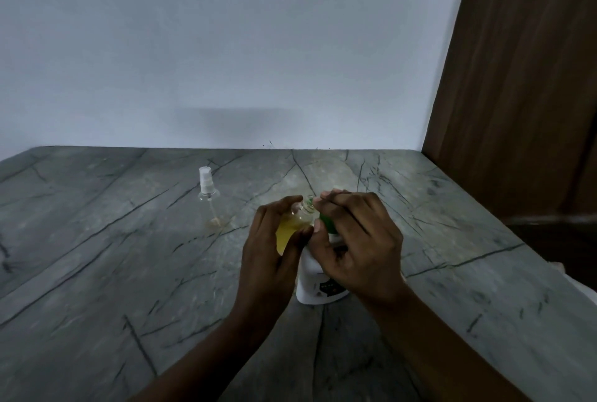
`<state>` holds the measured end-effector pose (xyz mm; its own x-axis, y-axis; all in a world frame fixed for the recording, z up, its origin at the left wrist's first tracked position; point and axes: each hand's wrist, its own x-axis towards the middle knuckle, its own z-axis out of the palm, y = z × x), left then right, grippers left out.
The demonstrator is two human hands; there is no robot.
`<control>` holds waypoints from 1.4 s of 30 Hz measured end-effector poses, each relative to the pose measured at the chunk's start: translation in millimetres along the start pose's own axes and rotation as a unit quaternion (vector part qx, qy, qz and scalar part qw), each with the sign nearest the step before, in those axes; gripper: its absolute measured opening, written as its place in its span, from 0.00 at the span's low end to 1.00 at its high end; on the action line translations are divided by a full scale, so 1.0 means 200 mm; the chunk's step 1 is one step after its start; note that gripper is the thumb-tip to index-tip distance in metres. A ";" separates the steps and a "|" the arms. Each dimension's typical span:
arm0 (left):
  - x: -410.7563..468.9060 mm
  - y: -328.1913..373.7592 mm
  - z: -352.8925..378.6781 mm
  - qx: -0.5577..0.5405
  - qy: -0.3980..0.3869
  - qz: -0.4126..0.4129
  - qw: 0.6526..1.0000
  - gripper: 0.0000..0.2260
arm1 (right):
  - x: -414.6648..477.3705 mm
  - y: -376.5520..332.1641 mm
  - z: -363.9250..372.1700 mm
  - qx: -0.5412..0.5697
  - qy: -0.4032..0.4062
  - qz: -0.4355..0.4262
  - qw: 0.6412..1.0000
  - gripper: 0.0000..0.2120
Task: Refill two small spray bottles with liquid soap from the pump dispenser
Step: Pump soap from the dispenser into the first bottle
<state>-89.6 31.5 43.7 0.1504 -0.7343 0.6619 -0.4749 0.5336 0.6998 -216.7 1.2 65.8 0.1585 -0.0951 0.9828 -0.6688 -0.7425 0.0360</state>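
Note:
My left hand (269,249) is wrapped around a small clear spray bottle (292,227) with its cap off, partly filled with yellow liquid. Its open neck sits right at the green pump nozzle. My right hand (352,240) rests on top of the green pump head (329,224) of the white soap dispenser (315,285), which stands on the counter. A second small clear spray bottle (209,198) with its white sprayer on stands upright to the left, nearly empty with a little liquid at its bottom.
The grey marble counter (129,256) runs back to a white wall (226,62). A brown wooden panel (523,94) rises at the right, beside the counter's right edge.

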 end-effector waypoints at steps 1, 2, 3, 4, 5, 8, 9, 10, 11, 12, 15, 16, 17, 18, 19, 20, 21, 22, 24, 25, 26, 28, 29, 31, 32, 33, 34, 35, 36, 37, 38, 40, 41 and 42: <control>0.00 0.01 0.00 -0.003 0.001 -0.001 1.000 0.17 | 0.00 0.00 0.00 0.000 -0.002 0.000 1.000 0.10; 0.00 0.01 0.00 -0.008 0.001 -0.002 1.000 0.17 | 0.01 0.00 -0.01 0.001 -0.003 0.000 1.000 0.10; 0.01 0.02 0.00 -0.012 0.003 -0.001 1.000 0.17 | 0.02 0.00 -0.01 0.001 -0.006 0.000 1.000 0.10; 0.01 0.02 0.00 -0.014 0.005 0.001 1.000 0.17 | 0.02 0.00 -0.02 0.000 -0.010 -0.003 1.000 0.11; 0.02 0.02 0.00 -0.013 0.006 0.002 1.000 0.17 | 0.03 0.00 -0.02 -0.002 -0.017 -0.006 1.000 0.11; 0.03 0.03 -0.01 -0.013 0.006 0.000 1.000 0.16 | 0.05 0.01 -0.03 -0.005 -0.033 -0.010 0.999 0.11; 0.03 0.03 -0.01 -0.012 0.005 -0.002 1.000 0.15 | 0.06 0.01 -0.04 -0.003 -0.037 -0.009 0.999 0.11; 0.03 0.03 -0.01 -0.011 0.004 -0.004 1.000 0.14 | 0.06 0.02 -0.04 -0.001 -0.040 -0.007 0.999 0.11; 0.03 0.03 0.00 -0.010 0.004 -0.006 1.000 0.14 | 0.07 0.02 -0.04 0.000 -0.045 -0.007 0.999 0.11; 0.03 0.03 0.00 -0.011 0.004 -0.008 1.000 0.14 | 0.07 0.02 -0.04 0.001 -0.050 -0.007 0.999 0.11; 0.03 0.04 0.00 -0.015 0.004 -0.008 1.000 0.14 | 0.08 0.01 -0.05 0.001 -0.058 -0.003 0.998 0.11; 0.03 0.04 0.00 -0.014 0.005 -0.005 1.000 0.14 | 0.07 0.01 -0.05 0.000 -0.057 0.000 0.998 0.11; 0.03 0.04 0.00 -0.014 0.005 -0.002 1.000 0.14 | 0.07 0.01 -0.05 -0.001 -0.055 0.003 0.998 0.12; 0.03 0.04 0.00 -0.014 0.005 0.000 1.000 0.14 | 0.06 0.01 -0.05 -0.002 -0.051 0.007 0.999 0.12; 0.03 0.04 0.00 -0.014 0.005 0.000 1.000 0.14 | 0.06 0.00 -0.04 -0.002 -0.047 0.011 0.999 0.12; 0.03 0.03 0.00 -0.012 0.005 0.000 1.000 0.15 | 0.05 0.00 -0.04 -0.002 -0.043 0.014 0.999 0.12; 0.03 0.03 0.00 -0.011 0.006 0.000 1.000 0.15 | 0.05 0.00 -0.03 -0.002 -0.039 0.016 0.999 0.12; 0.02 0.03 0.00 -0.012 0.007 -0.001 1.000 0.15 | 0.05 -0.01 -0.03 -0.001 -0.035 0.018 0.999 0.12; 0.02 0.03 0.00 -0.015 0.005 -0.003 1.000 0.15 | 0.04 -0.01 -0.02 0.000 -0.025 0.020 0.999 0.12; 0.02 0.02 0.00 -0.016 0.002 -0.002 1.000 0.15 | 0.04 -0.01 -0.02 0.000 -0.020 0.021 1.000 0.12; 0.02 0.02 0.00 -0.015 -0.001 -0.003 1.000 0.15 | 0.03 -0.01 -0.02 0.001 -0.017 0.022 1.000 0.11; 0.01 0.02 0.00 -0.008 -0.003 -0.001 1.000 0.14 | 0.02 -0.02 -0.01 0.001 -0.012 0.023 1.000 0.11; 0.01 0.01 0.00 -0.005 -0.003 0.002 1.000 0.14 | 0.02 -0.02 -0.01 0.001 -0.010 0.023 1.000 0.11; 0.01 0.00 0.00 0.001 -0.002 0.004 1.000 0.13 | 0.01 -0.02 0.00 0.004 -0.008 0.023 1.000 0.11; 0.01 0.00 0.00 0.003 -0.003 0.004 1.000 0.13 | 0.00 -0.02 0.00 0.005 -0.007 0.023 1.000 0.11; 0.01 0.00 0.00 0.004 -0.003 0.004 1.000 0.14 | 0.00 -0.02 0.00 0.005 -0.007 0.023 1.000 0.10; 0.00 -0.01 0.00 0.004 -0.004 0.004 1.000 0.14 | 0.00 -0.02 0.00 0.004 -0.007 0.023 1.000 0.10; 0.00 -0.01 0.00 0.004 -0.005 0.004 1.000 0.14 | -0.01 -0.02 0.00 0.003 -0.007 0.023 1.000 0.10; 0.00 -0.01 0.00 0.005 -0.005 0.005 1.000 0.15 | -0.01 -0.01 0.00 0.002 -0.007 0.023 1.000 0.10; 0.00 -0.02 0.00 0.007 -0.004 0.007 1.000 0.15 | -0.01 -0.01 0.00 0.002 -0.006 0.022 1.000 0.10; 0.00 -0.02 0.00 0.008 -0.004 0.009 1.000 0.15 | -0.01 -0.01 0.00 0.002 -0.008 0.022 1.000 0.10; 0.00 -0.02 0.00 0.007 -0.003 0.008 1.000 0.15 | 0.00 -0.01 0.00 0.004 -0.014 0.024 1.000 0.10; 0.00 -0.02 0.00 0.003 -0.001 0.007 1.000 0.15 | 0.00 -0.01 0.00 0.003 -0.017 0.023 1.000 0.10; 0.00 -0.02 0.00 -0.001 0.000 0.006 1.000 0.14 | 0.01 -0.01 -0.01 0.001 -0.021 0.022 1.000 0.11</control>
<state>-87.7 29.5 42.2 0.1447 -0.7280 0.6701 -0.4748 0.5431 0.6925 -216.0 3.5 67.0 0.1605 -0.1553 0.9747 -0.6749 -0.7379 -0.0064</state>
